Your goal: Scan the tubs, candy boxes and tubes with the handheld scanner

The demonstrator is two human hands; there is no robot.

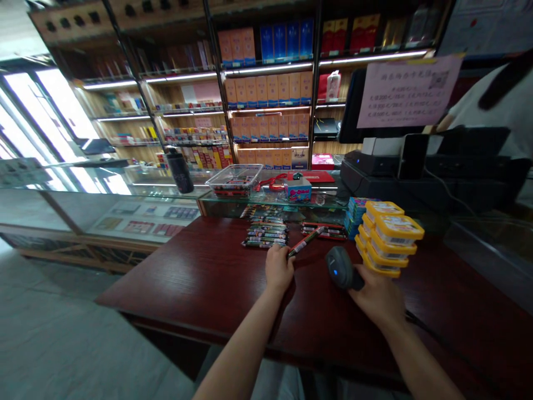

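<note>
My left hand (280,268) is closed around the near end of a slim, dark stick-shaped item (306,242) with a printed wrapper; its kind I cannot make out. The far end points up and right, above similar red-and-dark sticks (333,231) lying on the desk. My right hand (381,297) grips a dark grey barcode scanner (340,268) by its handle, a blue light glowing on it. The scanner's head is to the right of the stick, apart from it. Just beyond my left hand lies a row of similar sticks (266,230).
Yellow-lidded tubs (393,236) are stacked beyond my right hand, beside small blue boxes (356,214). A clear plastic bin (234,178) and a dark bottle (180,171) stand on the glass counter. A monitor (353,105) stands at right, near another person (478,94). The desk (187,278) ends at left.
</note>
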